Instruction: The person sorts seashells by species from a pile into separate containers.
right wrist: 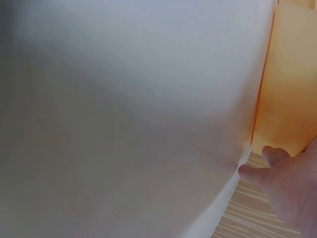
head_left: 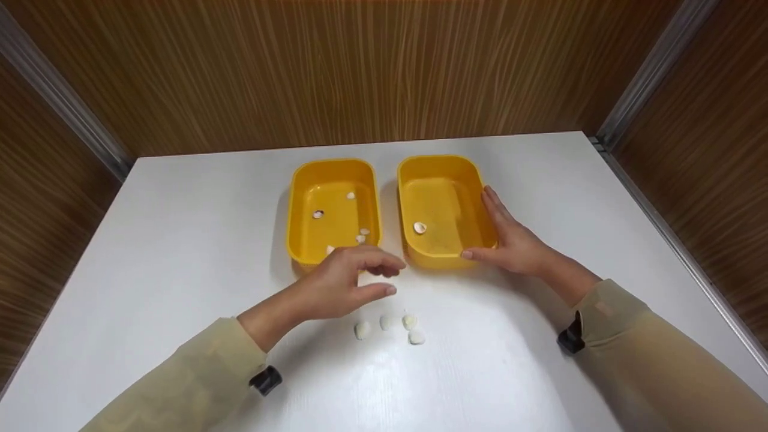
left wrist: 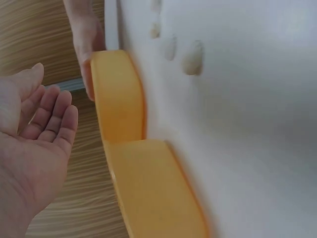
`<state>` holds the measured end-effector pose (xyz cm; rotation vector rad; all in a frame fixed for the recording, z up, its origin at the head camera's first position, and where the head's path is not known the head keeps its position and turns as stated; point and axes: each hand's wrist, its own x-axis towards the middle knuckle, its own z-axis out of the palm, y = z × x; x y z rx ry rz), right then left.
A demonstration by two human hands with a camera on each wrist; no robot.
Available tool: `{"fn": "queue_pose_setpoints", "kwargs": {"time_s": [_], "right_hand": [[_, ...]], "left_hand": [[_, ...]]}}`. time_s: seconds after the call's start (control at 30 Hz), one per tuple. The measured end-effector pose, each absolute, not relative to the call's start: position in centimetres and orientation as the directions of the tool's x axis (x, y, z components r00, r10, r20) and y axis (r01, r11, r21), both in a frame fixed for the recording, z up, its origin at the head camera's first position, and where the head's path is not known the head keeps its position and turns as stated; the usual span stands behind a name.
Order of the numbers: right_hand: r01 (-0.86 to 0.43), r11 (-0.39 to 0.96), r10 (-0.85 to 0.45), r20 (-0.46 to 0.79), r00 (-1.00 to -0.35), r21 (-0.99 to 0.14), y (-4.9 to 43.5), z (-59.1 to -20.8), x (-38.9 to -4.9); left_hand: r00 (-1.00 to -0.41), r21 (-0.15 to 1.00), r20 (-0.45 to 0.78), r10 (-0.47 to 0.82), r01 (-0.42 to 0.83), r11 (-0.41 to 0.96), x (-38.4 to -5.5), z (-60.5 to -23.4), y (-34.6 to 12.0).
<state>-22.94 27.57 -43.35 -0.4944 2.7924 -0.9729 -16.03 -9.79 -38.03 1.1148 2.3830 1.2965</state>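
Note:
Two yellow plastic bins stand side by side on the white table. My left hand (head_left: 354, 279) hovers over the near edge of the left bin (head_left: 293, 210), palm turned inward, fingers slightly bent, thumb apart, nothing between them. Against the near right corner of the right bin (head_left: 441, 262) rests my right hand (head_left: 516, 243), its fingers along the outer side and its thumb by the near rim. One pale shell (head_left: 420, 228) lies in the right bin. Several small shells (head_left: 318, 214) are scattered in the left bin. Several whitish shells (head_left: 416, 337) lie on the table in front of the bins.
The white table (head_left: 180, 240) ends at a wood-grain back wall (head_left: 372, 72). Metal-edged wood-grain panels (head_left: 708, 120) flank it on both sides. Black straps (head_left: 265, 380) hang at both sleeve cuffs.

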Motion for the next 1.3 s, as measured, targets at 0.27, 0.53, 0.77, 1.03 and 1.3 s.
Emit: {"fn": "queue_pose_setpoints", "kwargs": {"time_s": [0.27, 0.53, 0.77, 1.03, 1.3], "right_hand": [[-0.231, 0.733, -0.343, -0.054, -0.938, -0.639, 27.6, -43.2, -22.9], [-0.240, 0.734, -0.346, -0.045, -0.937, -0.636, 27.6, -43.3, -23.0], [-0.226, 0.733, -0.335, -0.051, -0.941, -0.642, 27.6, -43.4, -22.9], [-0.245, 0.726, -0.348, -0.037, -0.937, -0.643, 27.5, -43.5, -22.9], [-0.265, 0.718, -0.359, -0.016, -0.933, -0.643, 27.6, -43.4, -22.9]], "left_hand": [[-0.698, 0.818, 0.039, 0.715, 0.433, 0.378, -15.0, -40.5, -11.6], [-0.704, 0.822, -0.043, 0.709, 0.378, 0.425, -14.8, -42.8, -13.3], [-0.702, 0.803, -0.044, 0.710, 0.398, 0.443, -14.9, -44.5, -14.5], [-0.674, 0.796, -0.034, 0.738, 0.428, 0.428, -15.2, -45.4, -14.9], [-0.668, 0.778, -0.063, 0.741, 0.432, 0.456, -15.5, -45.9, -14.8]]}}
